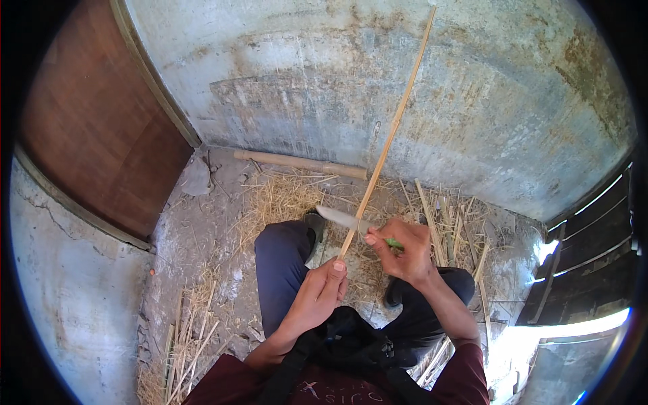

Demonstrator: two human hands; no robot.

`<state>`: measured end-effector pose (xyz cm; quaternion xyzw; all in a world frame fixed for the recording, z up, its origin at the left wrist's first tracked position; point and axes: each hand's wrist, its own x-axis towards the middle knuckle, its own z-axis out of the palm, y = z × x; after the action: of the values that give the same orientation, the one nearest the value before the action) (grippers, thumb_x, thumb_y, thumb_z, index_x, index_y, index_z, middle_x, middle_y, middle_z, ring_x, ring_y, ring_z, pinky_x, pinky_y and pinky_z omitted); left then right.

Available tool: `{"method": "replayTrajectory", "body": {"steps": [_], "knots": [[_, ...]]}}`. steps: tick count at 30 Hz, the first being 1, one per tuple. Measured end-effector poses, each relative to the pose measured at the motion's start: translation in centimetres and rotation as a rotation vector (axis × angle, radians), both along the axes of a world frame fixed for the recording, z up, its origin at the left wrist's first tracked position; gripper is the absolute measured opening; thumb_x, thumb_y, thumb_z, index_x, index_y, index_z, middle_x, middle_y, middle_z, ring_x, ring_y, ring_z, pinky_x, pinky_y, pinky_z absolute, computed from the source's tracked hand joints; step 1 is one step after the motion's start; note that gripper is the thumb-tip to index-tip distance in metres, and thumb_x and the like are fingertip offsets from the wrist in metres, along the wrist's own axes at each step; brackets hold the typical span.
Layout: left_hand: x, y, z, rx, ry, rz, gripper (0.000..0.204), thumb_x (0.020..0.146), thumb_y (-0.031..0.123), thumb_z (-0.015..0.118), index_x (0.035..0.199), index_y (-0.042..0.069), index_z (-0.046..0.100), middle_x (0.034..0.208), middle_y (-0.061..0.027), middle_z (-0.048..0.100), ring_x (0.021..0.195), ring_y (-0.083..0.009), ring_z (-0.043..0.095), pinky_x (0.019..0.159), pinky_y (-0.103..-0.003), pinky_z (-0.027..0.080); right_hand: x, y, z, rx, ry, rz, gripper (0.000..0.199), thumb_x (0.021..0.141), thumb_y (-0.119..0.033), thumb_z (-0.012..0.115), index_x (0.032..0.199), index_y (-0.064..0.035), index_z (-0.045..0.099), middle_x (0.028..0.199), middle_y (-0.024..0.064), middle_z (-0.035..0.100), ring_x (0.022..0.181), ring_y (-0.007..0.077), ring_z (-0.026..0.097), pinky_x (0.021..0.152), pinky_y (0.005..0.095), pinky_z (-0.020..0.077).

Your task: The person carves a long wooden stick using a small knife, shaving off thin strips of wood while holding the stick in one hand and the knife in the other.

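A long, thin bamboo strip (393,131) slants up and away from my lap toward the far wall. My left hand (322,289) is closed round its near end, with the thumb on top. In my right hand (403,251) is a knife (337,216) with a green handle, gripped in a closed fist. The pale blade points left and lies across the strip, just beyond my left thumb. Whether its edge bites into the strip is too small to tell.
Straw-like shavings (280,199) cover the floor between my legs and the wall. A thick bamboo pole (304,164) lies along the wall base. Cut strips (432,223) lie at the right, more strips (189,351) at the lower left. A brown door (101,121) stands left, dark slats (580,250) right.
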<state>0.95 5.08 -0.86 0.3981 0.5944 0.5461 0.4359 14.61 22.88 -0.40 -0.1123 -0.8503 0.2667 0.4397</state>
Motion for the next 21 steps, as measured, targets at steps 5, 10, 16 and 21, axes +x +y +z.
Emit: {"method": "replayTrajectory", "body": {"steps": [5, 10, 16, 21], "knots": [[0.1, 0.0, 0.2, 0.024, 0.155, 0.016, 0.052, 0.12, 0.042, 0.034, 0.085, 0.006, 0.047, 0.066, -0.0003, 0.048, 0.054, -0.0083, 0.042, 0.05, -0.027, 0.037, -0.3, -0.1, 0.0, 0.062, -0.008, 0.047, 0.016, 0.086, -0.007, 0.088, 0.086, -0.0038, 0.073, 0.072, 0.0106, 0.07, 0.056, 0.0243, 0.067, 0.049, 0.0337, 0.0468], [0.0, 0.0, -0.1, 0.028, 0.134, 0.002, 0.052, 0.12, 0.042, 0.034, 0.085, 0.006, 0.047, 0.065, -0.0003, 0.047, 0.054, -0.0081, 0.042, 0.05, -0.028, 0.037, -0.7, 1.3, -0.7, 0.036, 0.064, 0.033, 0.016, 0.086, -0.011, 0.089, 0.085, -0.0058, 0.074, 0.071, 0.0086, 0.07, 0.054, 0.024, 0.066, 0.047, 0.0348, 0.0445], [-0.7, -0.1, 0.2, 0.022, 0.093, -0.009, 0.051, 0.12, 0.041, 0.033, 0.084, 0.007, 0.046, 0.064, -0.0001, 0.046, 0.053, -0.008, 0.041, 0.05, -0.028, 0.037, -1.0, 2.8, -0.9, 0.034, 0.07, 0.052, 0.019, 0.085, -0.001, 0.088, 0.086, 0.0007, 0.069, 0.075, 0.0133, 0.073, 0.062, 0.0239, 0.072, 0.056, 0.0311, 0.0519], [-0.9, -0.2, -0.2, 0.056, 0.139, 0.008, 0.052, 0.12, 0.042, 0.033, 0.084, 0.007, 0.045, 0.063, 0.0002, 0.045, 0.052, -0.0082, 0.04, 0.05, -0.028, 0.037, -0.6, 4.8, 0.4, 0.041, -0.025, -0.135, 0.02, 0.09, -0.001, 0.084, 0.083, -0.0007, 0.066, 0.075, 0.0116, 0.071, 0.065, 0.0171, 0.072, 0.062, 0.0308, 0.056]]}}
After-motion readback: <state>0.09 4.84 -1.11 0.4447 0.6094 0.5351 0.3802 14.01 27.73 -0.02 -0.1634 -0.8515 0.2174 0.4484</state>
